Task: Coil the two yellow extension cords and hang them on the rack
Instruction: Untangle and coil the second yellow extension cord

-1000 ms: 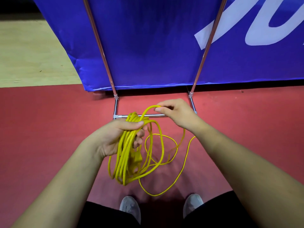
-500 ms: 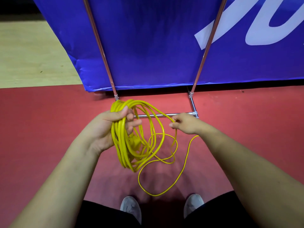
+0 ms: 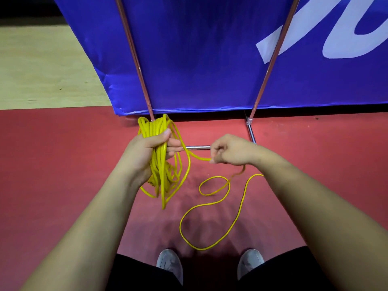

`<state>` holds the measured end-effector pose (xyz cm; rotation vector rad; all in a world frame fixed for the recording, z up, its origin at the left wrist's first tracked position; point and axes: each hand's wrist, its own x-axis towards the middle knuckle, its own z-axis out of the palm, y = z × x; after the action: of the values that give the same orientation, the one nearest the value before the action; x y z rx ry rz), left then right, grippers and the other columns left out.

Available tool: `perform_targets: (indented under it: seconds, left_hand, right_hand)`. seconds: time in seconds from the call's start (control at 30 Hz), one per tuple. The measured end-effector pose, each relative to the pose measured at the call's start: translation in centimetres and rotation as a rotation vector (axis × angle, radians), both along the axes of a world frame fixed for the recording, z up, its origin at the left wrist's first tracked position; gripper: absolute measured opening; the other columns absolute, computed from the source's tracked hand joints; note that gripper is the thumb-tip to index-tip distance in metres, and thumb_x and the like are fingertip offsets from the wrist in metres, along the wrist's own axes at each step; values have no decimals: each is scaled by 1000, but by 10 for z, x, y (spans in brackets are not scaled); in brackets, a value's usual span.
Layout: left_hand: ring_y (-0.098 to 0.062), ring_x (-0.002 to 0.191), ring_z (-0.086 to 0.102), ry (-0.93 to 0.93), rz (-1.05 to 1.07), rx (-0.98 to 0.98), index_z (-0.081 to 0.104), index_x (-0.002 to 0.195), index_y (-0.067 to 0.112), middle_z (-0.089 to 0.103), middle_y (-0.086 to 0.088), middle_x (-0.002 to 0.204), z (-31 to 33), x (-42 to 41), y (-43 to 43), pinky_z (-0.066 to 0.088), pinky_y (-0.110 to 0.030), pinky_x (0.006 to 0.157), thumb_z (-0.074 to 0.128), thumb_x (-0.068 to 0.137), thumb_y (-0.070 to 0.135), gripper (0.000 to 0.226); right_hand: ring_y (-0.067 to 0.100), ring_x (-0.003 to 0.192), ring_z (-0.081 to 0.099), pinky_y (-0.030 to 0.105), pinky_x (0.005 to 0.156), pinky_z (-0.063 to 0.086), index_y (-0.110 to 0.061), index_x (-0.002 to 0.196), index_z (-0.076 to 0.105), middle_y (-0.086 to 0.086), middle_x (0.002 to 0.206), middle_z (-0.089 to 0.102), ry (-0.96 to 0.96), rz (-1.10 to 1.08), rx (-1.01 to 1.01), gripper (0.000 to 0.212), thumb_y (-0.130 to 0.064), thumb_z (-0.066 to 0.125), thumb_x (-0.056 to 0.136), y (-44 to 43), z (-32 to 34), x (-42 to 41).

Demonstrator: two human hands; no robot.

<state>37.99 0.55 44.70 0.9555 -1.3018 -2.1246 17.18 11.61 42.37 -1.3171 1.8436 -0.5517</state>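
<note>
Above the red floor (image 3: 63,164), a yellow extension cord coil (image 3: 161,171) is clenched in the left hand (image 3: 147,152), its loose tail (image 3: 210,206) pinched by the right hand (image 3: 228,150); coiling step judged unfinished, another loop needed.

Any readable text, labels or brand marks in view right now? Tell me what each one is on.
Blue banner: large white script strokes at its upper right, cut off by the frame edge; no whole letter or word can be read.
Yellow cord: no print visible.
Shoes: no logo legible.
</note>
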Motion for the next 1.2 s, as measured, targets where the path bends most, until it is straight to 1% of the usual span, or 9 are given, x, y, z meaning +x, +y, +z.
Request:
perform_targets:
  seconds: [0.1, 0.27, 0.4, 0.53, 0.67, 0.77, 0.87, 1.03, 1.2]
  left_hand:
    - [-33, 92, 71, -72, -103, -72, 58, 105, 2, 71, -24, 102, -5, -4, 10, 56, -38, 84, 55, 92, 12, 16]
    - [-28, 59, 58, -100, -293, -177, 64, 81, 5, 64, -14, 68, -3, 1, 16, 49, -34, 59, 66, 83, 21, 17]
    - [-14, 46, 45, 149, -116, 91, 53, 86, 11, 47, -3, 60, 3, 0, 10, 43, -23, 47, 57, 86, 14, 6]
    - [-15, 47, 49, 107, -108, 96, 49, 92, 11, 50, -4, 61, -1, -2, 7, 45, -24, 48, 60, 83, 15, 15]
    - [-24, 56, 67, -86, -155, 50, 61, 88, 0, 68, -14, 67, 2, 0, 7, 54, -28, 53, 59, 82, 13, 14]
    - [-32, 73, 73, -170, -261, 61, 62, 96, -3, 72, -24, 81, 4, 5, 7, 57, -33, 59, 58, 80, 14, 24]
    - [-35, 79, 72, -170, -320, 92, 61, 103, -3, 71, -28, 89, 4, 5, 14, 58, -33, 61, 58, 77, 16, 32]
    - [-19, 47, 58, -94, -312, 161, 63, 86, 7, 63, -8, 64, 1, -4, 25, 49, -26, 49, 63, 77, 19, 15]
    - [-8, 39, 41, 137, -248, 301, 46, 70, 14, 44, 3, 54, 6, 5, 10, 38, -21, 46, 81, 61, 22, 37]
  right_hand:
    - [8, 45, 40, 19, 42, 34, 4, 84, 69, -6, 50, 46, -157, 170, 13, 8, -5, 69, 84, 6, 39, 13]
    - [17, 52, 40, 26, 48, 32, -6, 83, 70, 2, 55, 51, -393, -45, -289, 4, -10, 72, 84, -2, 36, 14]
    - [16, 65, 55, 28, 65, 45, -8, 86, 68, 7, 69, 61, -301, -87, -191, 7, -14, 67, 90, 8, -4, -14]
    - [15, 78, 60, 30, 77, 44, -12, 87, 65, 6, 80, 67, -305, -149, -95, 9, -14, 60, 94, 20, -37, -34]
    - [18, 53, 46, 29, 58, 40, -10, 93, 64, 2, 60, 41, -496, -312, -257, 15, -13, 51, 99, 14, -27, -31]
    - [15, 50, 25, 26, 51, 21, -9, 91, 70, 1, 56, 31, -383, -310, -346, 18, -14, 53, 98, 10, -4, -32]
    - [9, 47, 30, 24, 50, 24, -9, 84, 74, -6, 48, 39, -202, -126, -315, 16, -11, 61, 93, 11, 21, -17]
    - [2, 45, 38, 18, 47, 30, -8, 81, 70, -11, 48, 48, -152, 72, -284, 13, -16, 66, 91, 1, 28, 21]
    - [16, 76, 58, 37, 81, 46, -2, 88, 66, 7, 78, 66, -240, 90, -88, 23, -23, 62, 94, 16, -8, -9]
